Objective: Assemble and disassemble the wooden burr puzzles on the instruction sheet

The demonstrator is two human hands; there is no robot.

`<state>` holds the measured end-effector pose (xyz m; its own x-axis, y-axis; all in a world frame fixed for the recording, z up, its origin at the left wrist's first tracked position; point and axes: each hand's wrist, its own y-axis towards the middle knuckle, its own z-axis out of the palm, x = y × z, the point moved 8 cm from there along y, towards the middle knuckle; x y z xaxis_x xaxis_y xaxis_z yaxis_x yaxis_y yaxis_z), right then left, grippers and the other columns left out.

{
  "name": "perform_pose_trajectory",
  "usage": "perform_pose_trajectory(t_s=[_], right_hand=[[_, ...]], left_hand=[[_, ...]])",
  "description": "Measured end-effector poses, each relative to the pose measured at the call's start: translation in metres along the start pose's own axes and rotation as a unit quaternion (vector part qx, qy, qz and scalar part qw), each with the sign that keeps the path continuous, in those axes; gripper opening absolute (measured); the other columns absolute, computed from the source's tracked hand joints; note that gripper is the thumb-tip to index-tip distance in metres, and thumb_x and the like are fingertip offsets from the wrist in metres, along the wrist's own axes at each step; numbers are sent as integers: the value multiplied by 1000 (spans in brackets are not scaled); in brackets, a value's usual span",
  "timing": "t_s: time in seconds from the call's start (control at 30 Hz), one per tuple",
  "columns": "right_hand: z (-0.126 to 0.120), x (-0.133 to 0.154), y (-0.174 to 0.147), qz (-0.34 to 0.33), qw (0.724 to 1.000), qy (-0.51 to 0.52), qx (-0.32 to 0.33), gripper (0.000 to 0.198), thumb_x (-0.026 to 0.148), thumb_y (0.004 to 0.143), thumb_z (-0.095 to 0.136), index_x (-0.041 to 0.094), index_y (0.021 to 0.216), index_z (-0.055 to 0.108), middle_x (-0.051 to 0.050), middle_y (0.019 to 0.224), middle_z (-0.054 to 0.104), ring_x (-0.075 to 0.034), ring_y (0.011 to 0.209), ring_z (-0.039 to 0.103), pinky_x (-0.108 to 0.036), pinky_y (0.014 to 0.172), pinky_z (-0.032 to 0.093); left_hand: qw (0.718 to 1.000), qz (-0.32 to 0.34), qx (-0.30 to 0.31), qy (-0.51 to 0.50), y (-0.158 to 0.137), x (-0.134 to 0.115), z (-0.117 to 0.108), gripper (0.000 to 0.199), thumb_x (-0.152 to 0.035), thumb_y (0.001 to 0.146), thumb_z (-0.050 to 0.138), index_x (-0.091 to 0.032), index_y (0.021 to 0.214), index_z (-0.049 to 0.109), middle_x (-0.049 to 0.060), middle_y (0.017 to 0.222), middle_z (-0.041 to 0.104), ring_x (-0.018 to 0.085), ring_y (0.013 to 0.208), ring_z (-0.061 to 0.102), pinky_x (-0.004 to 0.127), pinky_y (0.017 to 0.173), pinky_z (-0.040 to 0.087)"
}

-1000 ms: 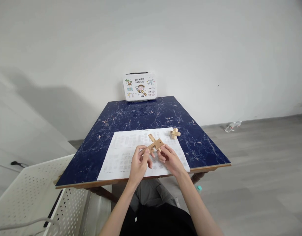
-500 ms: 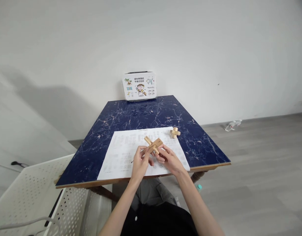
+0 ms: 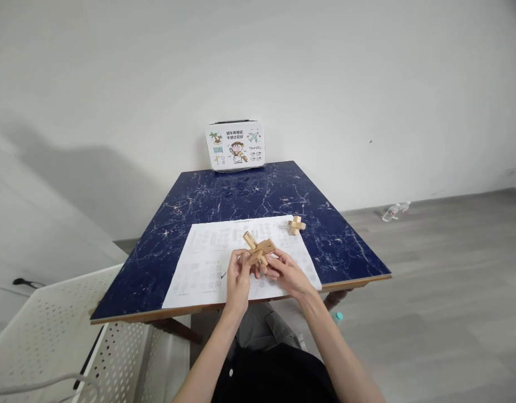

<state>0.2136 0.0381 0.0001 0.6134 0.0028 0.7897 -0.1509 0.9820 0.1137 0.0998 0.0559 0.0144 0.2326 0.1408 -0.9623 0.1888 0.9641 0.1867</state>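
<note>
Both my hands hold a wooden cross-shaped puzzle piece (image 3: 258,248) just above a printed white sheet (image 3: 203,263) on a dark blue marbled table (image 3: 241,196). My left hand (image 3: 238,278) grips its lower left end. My right hand (image 3: 285,272) pinches its right side. A second, smaller wooden cross puzzle (image 3: 296,225) lies on the sheet's far right corner, apart from my hands.
A white box with cartoon travel pictures (image 3: 235,145) stands at the table's far edge against the wall. A white perforated basket (image 3: 56,336) sits at my lower left. A plastic bottle (image 3: 393,211) lies on the grey floor at right.
The wooden piece has turned a little and shifted left between my hands. The whole view has drifted slightly, so the table sits a bit further left and higher.
</note>
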Motion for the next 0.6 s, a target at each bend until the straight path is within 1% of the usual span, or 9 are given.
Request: perform_pose_trajectory(t_s=[0.13,0.2,0.33,0.43,0.5,0.6], right_hand=[[4,1,-1,10,1000,-2,12,38,50,87,83,20,87,61,0,71,65,-7,49,27,-26,53,20],[7,2,-4,12,1000,-1,11,39,51,86,84,20,85,60,-1,71,66,-7,49,28,-26,53,21],[13,5,-11,7,1000,-2,-15,41,53,83,86,22,85,60,1,69,64,-8,50,30,-27,54,23],[15,10,-16,9,999,-14,-46,43,57,82,85,22,85,60,0,72,66,-9,52,34,-27,55,27],[12,14,-18,11,997,-31,-72,43,58,83,84,22,85,60,-1,76,68,-9,53,39,-27,56,30],[1,21,-19,9,991,-70,-114,42,57,83,83,21,84,60,-2,80,72,-10,56,47,-27,57,36]], left_hand=[[999,13,-29,-9,2,1,-5,33,-54,101,62,-23,98,52,-2,75,66,14,64,64,25,64,49],[999,16,-34,-8,3,1,-7,34,-54,100,63,-23,97,52,-2,77,66,13,65,64,25,64,49],[1000,11,-13,13,3,-1,-6,34,-56,100,60,-23,98,52,-1,79,67,15,67,68,26,64,53],[999,6,7,54,8,-4,-10,37,-58,99,59,-21,97,55,2,83,71,18,70,70,28,63,55],[995,5,14,95,15,-7,-20,39,-60,98,60,-20,97,58,5,87,73,19,72,71,27,59,55],[985,17,-3,172,26,-13,-50,39,-59,97,59,-21,104,57,7,92,74,19,74,71,27,58,54]])
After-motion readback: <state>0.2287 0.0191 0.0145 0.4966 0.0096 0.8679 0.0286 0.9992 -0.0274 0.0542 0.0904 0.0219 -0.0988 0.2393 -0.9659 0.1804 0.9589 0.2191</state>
